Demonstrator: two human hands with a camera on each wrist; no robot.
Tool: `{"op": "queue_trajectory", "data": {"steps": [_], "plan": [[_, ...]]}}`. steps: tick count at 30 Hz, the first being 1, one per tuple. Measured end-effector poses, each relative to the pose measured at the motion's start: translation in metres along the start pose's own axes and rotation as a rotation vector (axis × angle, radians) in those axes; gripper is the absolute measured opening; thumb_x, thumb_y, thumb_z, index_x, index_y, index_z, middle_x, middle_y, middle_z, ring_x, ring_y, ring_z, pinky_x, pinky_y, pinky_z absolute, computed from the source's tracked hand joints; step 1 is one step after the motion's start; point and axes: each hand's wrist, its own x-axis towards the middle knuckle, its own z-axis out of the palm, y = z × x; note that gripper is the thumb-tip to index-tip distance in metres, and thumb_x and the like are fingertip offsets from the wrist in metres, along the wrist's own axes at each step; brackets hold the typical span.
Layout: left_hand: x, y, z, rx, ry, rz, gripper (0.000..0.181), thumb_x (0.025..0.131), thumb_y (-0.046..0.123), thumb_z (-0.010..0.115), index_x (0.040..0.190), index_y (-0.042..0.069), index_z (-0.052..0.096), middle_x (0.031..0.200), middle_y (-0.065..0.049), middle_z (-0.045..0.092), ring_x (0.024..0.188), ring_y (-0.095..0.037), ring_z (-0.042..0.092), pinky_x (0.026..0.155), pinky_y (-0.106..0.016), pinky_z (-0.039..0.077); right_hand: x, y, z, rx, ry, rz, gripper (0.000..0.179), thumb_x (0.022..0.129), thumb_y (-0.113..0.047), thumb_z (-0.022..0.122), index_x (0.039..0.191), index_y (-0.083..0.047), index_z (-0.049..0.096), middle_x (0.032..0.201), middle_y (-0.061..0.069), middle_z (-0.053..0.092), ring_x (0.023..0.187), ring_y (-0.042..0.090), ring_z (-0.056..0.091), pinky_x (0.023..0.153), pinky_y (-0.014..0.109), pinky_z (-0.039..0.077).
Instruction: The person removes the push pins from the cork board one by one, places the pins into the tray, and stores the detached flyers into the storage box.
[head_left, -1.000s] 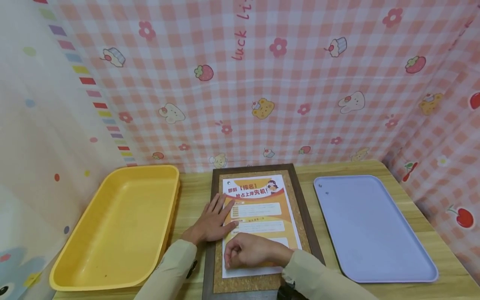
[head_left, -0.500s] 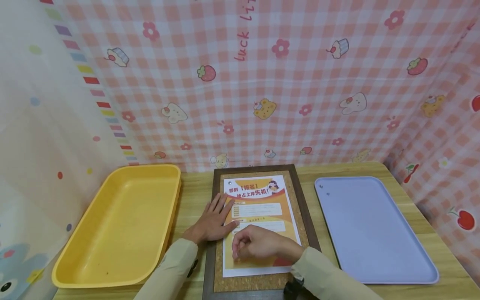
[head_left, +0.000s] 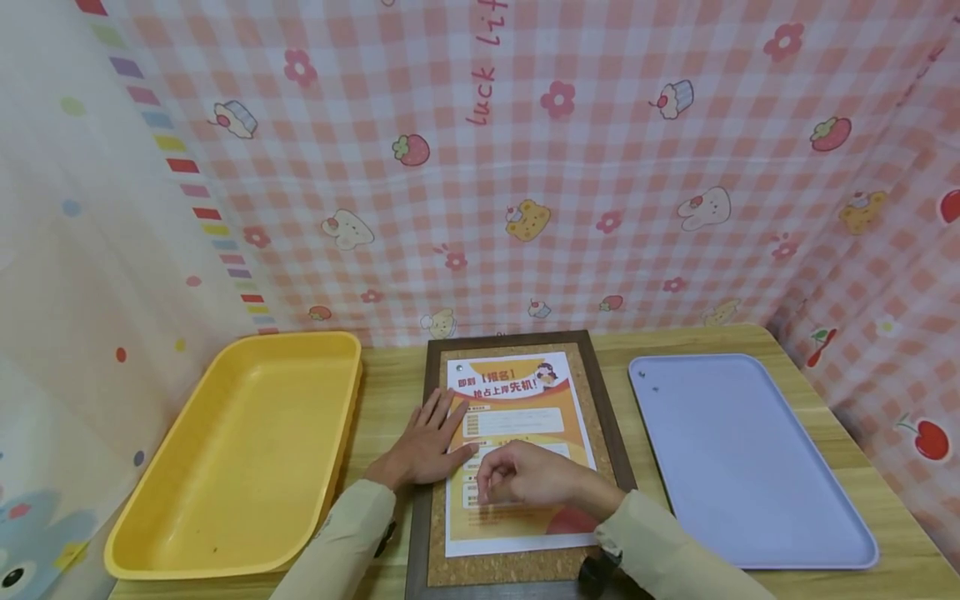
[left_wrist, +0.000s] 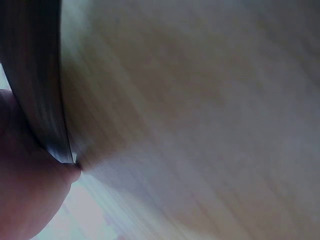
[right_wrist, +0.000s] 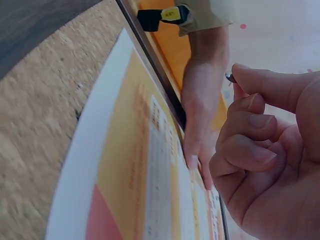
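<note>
Wooden table (head_left: 390, 375) | left hand (head_left: 426, 446), fingers apart, at 9 o'clock on poster (head_left: 517, 421); right hand (head_left: 528, 477) pinches tack (right_wrist: 229, 77) (tiny) | risk: loose pinch could drop it

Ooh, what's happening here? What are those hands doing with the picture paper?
A person is spreading their left hand on the left side of a colourful paper, which lies on a corkboard. Their right hand pinches a small shiny pin above the paper. A shiny dot, probably another pin, sits in the paper's top left corner. A yellow tub is on the left, and a pale purple tray is on the right.
</note>
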Motion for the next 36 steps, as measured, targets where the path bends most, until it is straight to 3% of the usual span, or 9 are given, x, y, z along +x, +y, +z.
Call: {"op": "queue_trajectory", "data": {"steps": [5,12,18,29,36], "plan": [[0.002,-0.003,0.003,-0.001,-0.023,-0.008,0.077,0.101,0.055,0.040,0.161,0.014,0.014,0.167,-0.013,0.000,0.153,-0.031,-0.010,0.120,-0.057,0.005,-0.004,-0.002,-0.007,-0.014,0.027,-0.008,0.009,0.093,-0.002,0.063,0.088,-0.005,0.070,0.068,0.015,0.058,0.054,0.008,0.040,0.052,0.020,0.035],[0.001,-0.004,0.004,-0.028,0.013,0.030,0.078,0.100,0.056,0.040,0.159,0.009,0.020,0.166,-0.018,0.005,0.153,-0.036,-0.005,0.119,-0.061,0.007,-0.010,-0.004,-0.015,-0.036,0.049,-0.013,0.006,0.092,-0.006,0.066,0.088,-0.006,0.070,0.063,0.003,0.054,0.053,0.008,0.038,0.051,0.021,0.033],[0.002,-0.004,0.006,-0.017,0.001,0.016,0.080,0.100,0.059,0.037,0.161,0.013,0.015,0.167,-0.015,0.002,0.153,-0.032,-0.008,0.119,-0.060,0.006,-0.015,-0.007,-0.022,-0.007,0.078,-0.015,0.006,0.092,-0.009,0.068,0.090,-0.003,0.069,0.062,-0.003,0.049,0.052,0.008,0.038,0.049,0.021,0.032],[0.002,-0.003,0.003,0.002,-0.004,0.010,0.076,0.101,0.054,0.041,0.160,0.012,0.017,0.166,-0.015,0.003,0.153,-0.034,-0.006,0.119,-0.060,0.008,-0.027,-0.010,-0.037,0.027,0.126,-0.009,0.009,0.094,-0.009,0.067,0.093,-0.001,0.068,0.064,-0.002,0.049,0.050,0.008,0.035,0.048,0.022,0.033],[0.004,-0.006,0.008,-0.002,-0.002,0.005,0.078,0.100,0.059,0.039,0.161,0.017,0.013,0.167,-0.010,-0.001,0.153,-0.030,-0.011,0.120,-0.059,0.004,-0.035,-0.008,-0.049,-0.009,0.187,0.011,0.008,0.095,-0.002,0.059,0.095,-0.003,0.066,0.073,0.004,0.059,0.055,0.009,0.040,0.050,0.020,0.034]]}}
